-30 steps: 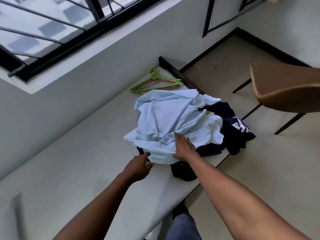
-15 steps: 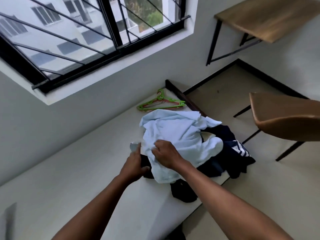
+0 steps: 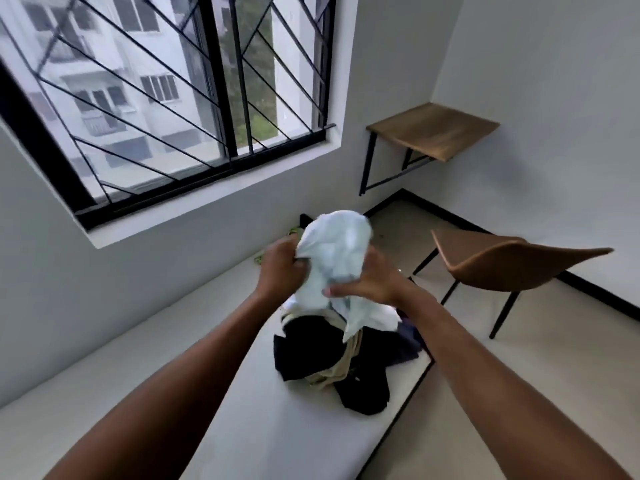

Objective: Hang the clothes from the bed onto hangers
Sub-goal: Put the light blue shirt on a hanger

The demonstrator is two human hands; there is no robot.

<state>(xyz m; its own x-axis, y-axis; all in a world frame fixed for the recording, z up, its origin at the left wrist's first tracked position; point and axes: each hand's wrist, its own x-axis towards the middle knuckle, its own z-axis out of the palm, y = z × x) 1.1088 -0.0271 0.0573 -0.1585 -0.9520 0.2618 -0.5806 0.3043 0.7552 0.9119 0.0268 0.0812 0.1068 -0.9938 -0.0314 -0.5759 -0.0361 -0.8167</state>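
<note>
Pale-blue garment (image 3: 332, 258): bunched and lifted above the bed (image 3: 225, 427), held between both hands; its lower end hangs down to the heap below.
Left hand (image 3: 278, 271): raised, back toward the camera, fingers curled into the cloth's left side — grip clenched on the garment.
Right hand (image 3: 369, 285): raised opposite, thumb across the front of the cloth, fingers wrapped behind — grasping the same garment.
Arms: both stretched forward, converging near the bed's right edge.
Dark clothes (image 3: 311, 344): heaped by the bed's right edge, a beige piece (image 3: 341, 367) tangled among them.
Green hangers (image 3: 293, 231): only slivers show at the bed's far end, behind the left hand.
Chair (image 3: 502, 268): brown, on the floor beside the bed's right edge.
</note>
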